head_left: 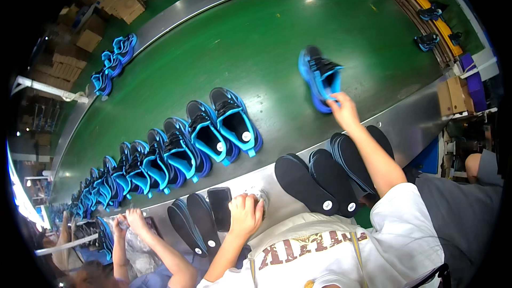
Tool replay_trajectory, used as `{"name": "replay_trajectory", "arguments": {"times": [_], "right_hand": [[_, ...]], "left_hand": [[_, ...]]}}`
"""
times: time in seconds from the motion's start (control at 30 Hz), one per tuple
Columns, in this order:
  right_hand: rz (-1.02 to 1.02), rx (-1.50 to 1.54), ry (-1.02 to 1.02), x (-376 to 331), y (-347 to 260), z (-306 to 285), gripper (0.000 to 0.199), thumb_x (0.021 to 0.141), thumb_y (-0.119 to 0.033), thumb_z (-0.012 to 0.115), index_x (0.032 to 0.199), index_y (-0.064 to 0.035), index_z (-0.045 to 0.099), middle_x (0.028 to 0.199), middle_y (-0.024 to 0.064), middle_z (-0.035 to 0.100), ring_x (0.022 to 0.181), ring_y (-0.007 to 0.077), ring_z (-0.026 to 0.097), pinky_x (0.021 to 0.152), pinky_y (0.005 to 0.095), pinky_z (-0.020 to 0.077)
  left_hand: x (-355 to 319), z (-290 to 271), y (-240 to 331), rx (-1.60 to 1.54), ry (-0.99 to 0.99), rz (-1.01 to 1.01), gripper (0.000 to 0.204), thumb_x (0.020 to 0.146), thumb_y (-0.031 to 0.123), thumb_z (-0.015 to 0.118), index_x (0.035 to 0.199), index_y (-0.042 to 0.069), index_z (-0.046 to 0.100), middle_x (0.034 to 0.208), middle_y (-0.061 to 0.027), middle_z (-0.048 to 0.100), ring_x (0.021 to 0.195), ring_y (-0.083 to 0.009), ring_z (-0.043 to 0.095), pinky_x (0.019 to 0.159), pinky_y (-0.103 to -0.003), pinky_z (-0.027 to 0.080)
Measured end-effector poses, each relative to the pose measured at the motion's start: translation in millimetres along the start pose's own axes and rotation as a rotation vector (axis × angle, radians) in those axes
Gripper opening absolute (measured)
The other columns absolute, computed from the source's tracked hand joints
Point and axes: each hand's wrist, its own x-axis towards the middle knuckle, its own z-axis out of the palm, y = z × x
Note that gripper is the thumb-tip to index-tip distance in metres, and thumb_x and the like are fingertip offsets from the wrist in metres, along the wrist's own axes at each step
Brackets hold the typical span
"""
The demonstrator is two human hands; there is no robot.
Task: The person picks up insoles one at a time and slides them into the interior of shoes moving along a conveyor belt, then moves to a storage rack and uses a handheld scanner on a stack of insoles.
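My right hand [344,111] pinches the heel of a black and blue sneaker [314,77] over the green belt, its toe pointing away from me. The shoe is slightly blurred. My left hand [245,216] rests at the metal edge, fingers curled; what they hold, if anything, is hidden. Just beyond it lies a clear, shiny thing [260,194], too unclear to name. A dark phone [219,208] lies left of that hand. Black insoles [304,181] sit in stacks along the edge below my right forearm, and more insoles [186,226] lie left of the phone.
A long row of matching sneakers [184,146] stands on the green belt [277,37] to the left. Three more shoes [112,64] sit by the far rail. At the left, a co-worker's hands [133,221] are near clear plastic. Cardboard boxes [453,96] stand at the right.
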Motion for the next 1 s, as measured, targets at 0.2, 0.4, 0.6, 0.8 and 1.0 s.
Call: {"name": "replay_trajectory", "arguments": {"times": [0.2,0.4,0.6,0.8,1.0], "right_hand": [[-0.327,0.005,-0.324,-86,-111,9,0.038,0.079,-0.02,0.058,0.112,-0.0054,0.049,0.122,0.0167,0.043,0.111,0.0312,0.044,0.097,0.0444,0.0307],[-0.187,-0.264,-0.48,-186,-123,-41,0.055,0.06,-0.037,0.072,0.1,-0.0052,0.051,0.102,0.0112,0.046,0.098,0.028,0.044,0.086,0.0405,0.0319],[-0.155,-0.278,-0.512,-218,-113,-54,0.048,0.061,-0.035,0.072,0.095,-0.0065,0.052,0.103,0.0123,0.045,0.102,0.0274,0.042,0.094,0.0452,0.0239],[0.089,0.165,-0.419,-191,-121,-101,0.048,0.062,-0.022,0.074,0.1,-0.0033,0.05,0.106,0.0162,0.043,0.1,0.0304,0.046,0.085,0.0352,0.0398],[-0.214,-0.075,-0.115,-98,-121,-119,0.031,0.07,-0.009,0.067,0.098,0.0005,0.061,0.112,0.0176,0.05,0.093,0.0321,0.051,0.08,0.0368,0.0416]], "left_hand": [[-19,6,-1,-0.18,-0.016,0.066,0.028,0.073,0.007,0.062,0.098,-0.002,0.052,0.093,-0.0181,0.054,0.087,-0.0312,0.055,0.079,-0.04,0.045],[-14,14,-1,-0.075,0.17,0.216,0.027,0.071,0.003,0.062,0.097,0.0,0.055,0.078,-0.0104,0.057,0.08,-0.0246,0.055,0.072,-0.036,0.042],[35,3,0,-0.167,0.267,0.172,0.016,0.071,0.003,0.062,0.086,0.004,0.058,0.077,-0.0067,0.058,0.071,-0.0233,0.052,0.065,-0.034,0.037],[160,11,-19,-0.266,0.255,0.154,0.023,0.076,0.016,0.06,0.096,0.006,0.057,0.096,-0.0107,0.056,0.087,-0.0297,0.05,0.075,-0.038,0.039],[238,98,-36,-0.167,0.077,0.026,0.07,0.08,0.035,0.056,0.135,0.008,0.022,0.126,-0.0179,0.04,0.115,-0.0348,0.038,0.09,-0.049,0.034]]}}
